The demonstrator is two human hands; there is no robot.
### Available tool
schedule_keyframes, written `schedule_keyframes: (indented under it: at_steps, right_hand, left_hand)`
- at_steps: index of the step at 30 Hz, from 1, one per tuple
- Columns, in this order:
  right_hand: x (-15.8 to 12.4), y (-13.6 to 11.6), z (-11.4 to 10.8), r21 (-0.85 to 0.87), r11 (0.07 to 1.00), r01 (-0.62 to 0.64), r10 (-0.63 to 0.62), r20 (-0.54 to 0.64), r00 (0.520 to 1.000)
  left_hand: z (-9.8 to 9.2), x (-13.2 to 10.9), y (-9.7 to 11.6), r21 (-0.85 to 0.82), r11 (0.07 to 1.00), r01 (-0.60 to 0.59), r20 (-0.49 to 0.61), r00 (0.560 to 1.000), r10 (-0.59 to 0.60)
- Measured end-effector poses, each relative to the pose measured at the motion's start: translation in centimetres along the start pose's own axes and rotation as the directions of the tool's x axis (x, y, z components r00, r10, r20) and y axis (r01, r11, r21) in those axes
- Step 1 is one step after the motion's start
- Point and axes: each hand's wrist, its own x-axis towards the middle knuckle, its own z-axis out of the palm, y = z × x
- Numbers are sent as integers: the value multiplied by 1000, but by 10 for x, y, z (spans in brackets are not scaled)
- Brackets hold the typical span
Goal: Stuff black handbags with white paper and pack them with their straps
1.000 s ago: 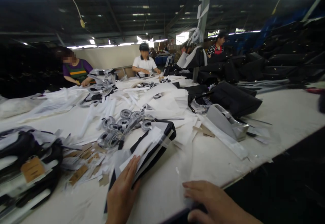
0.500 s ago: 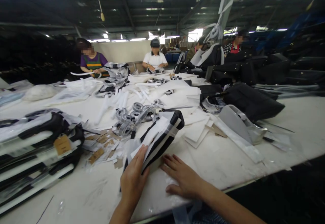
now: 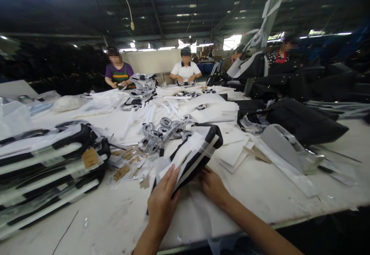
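Over the table (image 3: 121,218), the black bag (image 3: 199,163) points away from the hands, its length slanting rightward. The left hand (image 3: 165,193), half-curled, grips its near end; the right hand (image 3: 213,185) is bent at its right side, fingertips hidden, hold unclear.

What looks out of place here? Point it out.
Loose brown tags and paper scraps lie scattered between the stacked black bags and the black item under the left hand, untidy against that neat stack. No damage is evident.
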Motion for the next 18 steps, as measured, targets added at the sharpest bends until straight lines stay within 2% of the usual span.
schedule_keyframes:
  at_steps: [2, 4, 7, 9, 10, 12, 14, 15, 16, 18]
  right_hand:
    - [-19, -6, -16, 38, 999, -18, 20, -65, 998]
    - [-46, -16, -37, 124, 992, 21, -9, -95, 995]
    - [-75, -33, -72, 121, 972, 199, -187, -107, 977]
    - [-73, -41, -91, 56, 963, 263, -254, -137, 958]
    - [-64, -42, -97, 25, 967, 255, -248, -154, 956]
    - [-34, -38, -102, -14, 988, 156, -156, -144, 977]
    - [5, -26, -98, -40, 998, -48, 47, -34, 998]
    - [25, -17, -94, -62, 984, -165, 169, 75, 983]
    - [44, -8, -87, -95, 956, -276, 290, 196, 937]
    - [76, 9, -69, -144, 915, -377, 404, 320, 857]
  left_hand:
    - [0, -1, 6, 23, 997, -77, -39, 996, 78]
    - [1, -3, 14, 45, 987, -156, -78, 984, 159]
    - [3, -9, 26, 70, 964, -255, -95, 961, 261]
    - [5, -15, 33, 81, 945, -317, -84, 943, 323]
    - [6, -17, 35, 87, 933, -350, -74, 932, 356]
    - [6, -21, 39, 104, 910, -402, -55, 911, 409]
    - [6, -24, 41, 116, 895, -431, -40, 898, 438]
    - [5, -25, 42, 119, 891, -437, -37, 895, 444]
    - [4, -25, 42, 120, 888, -444, -35, 892, 450]
    - [2, -27, 42, 119, 879, -462, -31, 883, 468]
